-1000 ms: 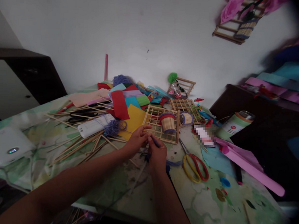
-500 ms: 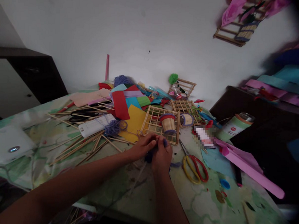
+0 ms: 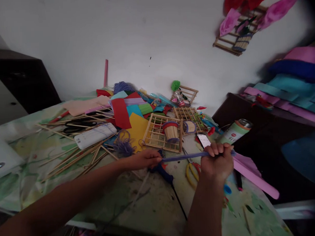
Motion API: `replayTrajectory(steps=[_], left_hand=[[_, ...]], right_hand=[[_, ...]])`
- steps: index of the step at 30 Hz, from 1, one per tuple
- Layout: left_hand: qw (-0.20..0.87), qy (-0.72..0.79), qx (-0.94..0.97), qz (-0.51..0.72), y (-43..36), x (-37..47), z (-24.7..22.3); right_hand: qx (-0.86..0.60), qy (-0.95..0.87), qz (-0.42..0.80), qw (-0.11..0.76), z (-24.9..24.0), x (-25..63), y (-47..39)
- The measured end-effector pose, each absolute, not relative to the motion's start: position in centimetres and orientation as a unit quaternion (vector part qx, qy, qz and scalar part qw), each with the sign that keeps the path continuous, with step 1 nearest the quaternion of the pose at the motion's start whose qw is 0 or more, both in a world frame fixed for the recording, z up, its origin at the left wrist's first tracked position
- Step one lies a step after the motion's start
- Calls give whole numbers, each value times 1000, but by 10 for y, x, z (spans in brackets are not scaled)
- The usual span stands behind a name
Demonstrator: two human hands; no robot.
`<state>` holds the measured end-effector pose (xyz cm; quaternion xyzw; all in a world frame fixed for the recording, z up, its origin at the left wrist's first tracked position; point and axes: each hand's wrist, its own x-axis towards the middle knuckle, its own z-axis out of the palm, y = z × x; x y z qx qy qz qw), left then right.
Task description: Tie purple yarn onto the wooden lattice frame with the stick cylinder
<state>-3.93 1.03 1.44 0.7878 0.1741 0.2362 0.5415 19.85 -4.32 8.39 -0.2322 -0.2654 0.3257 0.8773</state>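
Purple yarn (image 3: 184,157) is stretched in a bundle of strands between my two hands. My left hand (image 3: 148,158) pinches its left end, above the tabletop. The other end is wrapped in my right hand (image 3: 218,161), which is closed in a fist. Just below the yarn lies a dark blue glue gun (image 3: 163,173) with a black cord. Red-and-yellow scissors (image 3: 192,175) lie partly hidden behind my right wrist. Beyond my hands, a small basket of sticks (image 3: 171,132) with a red and purple rim rests on a stick lattice (image 3: 151,140). A loose yarn tangle (image 3: 123,145) is left of them.
Thin wooden sticks (image 3: 68,162) and a white power strip (image 3: 94,135) spread over the left side. Coloured felt sheets (image 3: 137,127) pile up at the back. A green can (image 3: 235,130) and a pink roll (image 3: 260,179) are at right. A phone (image 3: 204,139) lies behind my right hand.
My hands have moved apart: the right one went to the right, drawing the purple yarn out straight. The glue gun is now uncovered, and the view has turned slightly right.
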Motion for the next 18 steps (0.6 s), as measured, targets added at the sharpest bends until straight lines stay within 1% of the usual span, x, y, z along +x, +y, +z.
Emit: replayTrajectory(steps=[5, 8, 11, 13, 15, 16, 18], left_hand=[[649, 181, 715, 184, 6, -42, 20], [728, 189, 624, 213, 6, -44, 20], [808, 178, 486, 283, 13, -47, 20], [822, 177, 420, 342, 19, -48, 21], [812, 183, 385, 398, 23, -47, 22], [809, 185, 371, 416, 24, -46, 22], [810, 190, 333, 444, 25, -44, 23]], right_hand=[[-309, -259, 294, 867, 59, 215, -35], [-337, -232, 247, 878, 41, 216, -27], [-349, -202, 179, 897, 31, 223, -25], [-354, -183, 130, 908, 29, 228, -26], [-380, -174, 71, 906, 29, 227, -26], [-412, -185, 34, 892, 30, 223, -26], [-498, -251, -41, 829, 32, 207, -25]])
